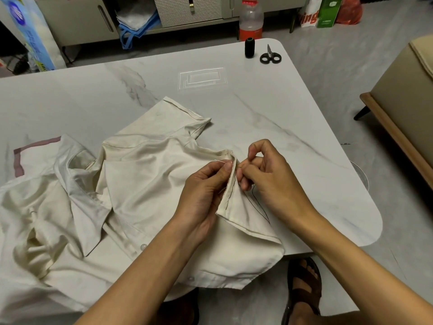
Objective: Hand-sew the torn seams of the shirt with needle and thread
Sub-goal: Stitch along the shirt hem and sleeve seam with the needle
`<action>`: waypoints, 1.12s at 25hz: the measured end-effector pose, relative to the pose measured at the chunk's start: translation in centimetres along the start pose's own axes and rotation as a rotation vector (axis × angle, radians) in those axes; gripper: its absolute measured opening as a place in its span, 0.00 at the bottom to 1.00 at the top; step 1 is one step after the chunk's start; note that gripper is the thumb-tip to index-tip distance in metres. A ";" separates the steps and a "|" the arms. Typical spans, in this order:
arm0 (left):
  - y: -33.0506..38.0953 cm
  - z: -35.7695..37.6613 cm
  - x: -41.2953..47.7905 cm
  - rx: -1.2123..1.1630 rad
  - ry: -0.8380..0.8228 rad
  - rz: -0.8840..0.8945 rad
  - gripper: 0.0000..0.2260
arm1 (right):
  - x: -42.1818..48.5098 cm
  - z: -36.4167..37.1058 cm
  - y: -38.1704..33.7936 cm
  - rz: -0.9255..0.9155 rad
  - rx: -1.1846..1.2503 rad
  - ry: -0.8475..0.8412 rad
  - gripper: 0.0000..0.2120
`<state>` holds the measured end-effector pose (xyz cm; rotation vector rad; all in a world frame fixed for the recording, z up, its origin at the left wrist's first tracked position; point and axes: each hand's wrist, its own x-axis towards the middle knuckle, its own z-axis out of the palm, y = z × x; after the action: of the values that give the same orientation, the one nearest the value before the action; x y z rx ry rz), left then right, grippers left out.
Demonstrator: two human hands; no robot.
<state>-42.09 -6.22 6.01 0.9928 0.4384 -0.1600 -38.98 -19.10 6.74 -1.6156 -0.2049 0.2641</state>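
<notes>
Cream cloth of the shirt (140, 184) is pinched into an upright fold by the left hand (201, 191), thumb beside the dark-stitched seam. Just across the fold, the right hand (269, 177) pinches the needle (220, 161), whose tip shows above the left thumb; thread (260, 205) trails below. Spool (250, 48) and scissors (270, 57) sit at the far edge of the counter (234, 102).

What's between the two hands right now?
In the head view, a folded seam of the shirt stands between the left hand and the right hand, with dark stitches down it. The needle pokes through toward the left thumb.
</notes>
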 end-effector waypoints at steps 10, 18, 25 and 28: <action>-0.9 0.0 0.4 0.051 0.074 0.088 0.09 | -0.4 0.5 0.7 -0.044 -0.103 0.058 0.09; -0.9 0.3 0.8 0.099 0.142 0.181 0.03 | -1.5 0.1 0.2 -0.385 -0.691 0.239 0.11; -1.0 1.0 1.1 0.157 0.105 0.218 0.02 | -2.0 -1.0 0.4 -0.370 -0.953 0.216 0.09; -1.2 1.4 1.3 0.192 0.099 0.227 0.03 | -1.9 -1.9 0.6 -0.323 -0.858 0.179 0.05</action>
<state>-40.91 -7.99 5.14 1.2352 0.4022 0.0535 -40.21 -21.51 6.38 -2.3980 -0.4786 -0.2627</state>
